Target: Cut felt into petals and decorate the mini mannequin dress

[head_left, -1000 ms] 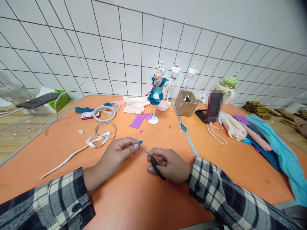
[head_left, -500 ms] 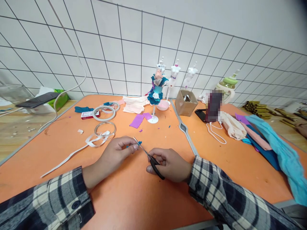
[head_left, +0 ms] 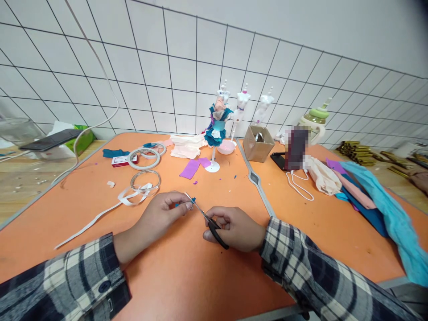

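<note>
My left hand [head_left: 165, 211] is closed in a pinch on a small piece of blue crepe paper [head_left: 193, 200], most of it hidden by the fingers. In my right hand [head_left: 236, 228] are scissors [head_left: 216, 232] with black handles, their thin metal blades pointing up and left across the blue piece at my left fingertips. Beyond the hands, a small dress form [head_left: 219, 121] on a white stand wears a teal, peach and white ruffled outfit. Purple paper pieces [head_left: 189, 169] lie just left of its base.
Tape rolls [head_left: 144, 159] and a loose white strip [head_left: 90, 227] lie to the left. Bare white dress forms [head_left: 242, 106], a pink bowl [head_left: 226, 147] and a cardboard box [head_left: 258, 143] stand at the back. Blue crepe paper [head_left: 391, 214], a phone [head_left: 297, 147] and a bottle [head_left: 314, 122] are at right.
The view has shifted very slightly. Both hands, the scissors and the blue piece keep nearly the same position.
</note>
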